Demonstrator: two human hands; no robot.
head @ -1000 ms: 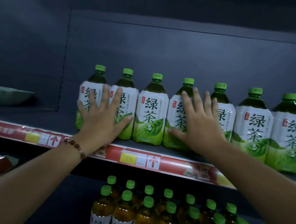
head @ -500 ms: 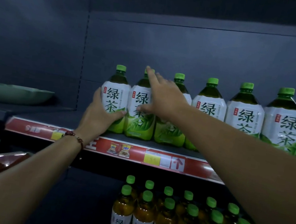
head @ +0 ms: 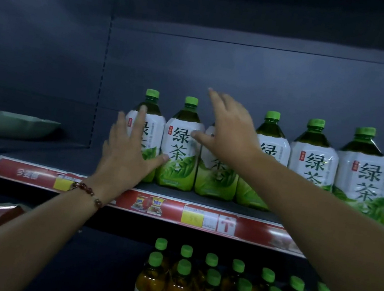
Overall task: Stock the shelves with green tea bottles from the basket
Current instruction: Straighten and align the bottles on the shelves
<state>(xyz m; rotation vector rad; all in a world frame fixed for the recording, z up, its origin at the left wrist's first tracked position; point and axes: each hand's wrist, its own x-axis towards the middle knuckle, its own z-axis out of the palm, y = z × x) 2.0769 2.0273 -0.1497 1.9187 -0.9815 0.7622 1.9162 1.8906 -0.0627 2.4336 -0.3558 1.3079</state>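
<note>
Since half a second ago the right hand has lifted off the third bottle, fingers spread and empty, while the left hand now lies flat, fingers splayed, against the leftmost bottle. Seven green tea bottles stand in view on the shelf beyond the fingers.

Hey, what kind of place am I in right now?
Most likely a shop's drinks aisle: a row of identical green tea bottles faces forward on a shelf, a red price strip with yellow tags runs along its edge, and smaller bottles fill the shelf below.
</note>
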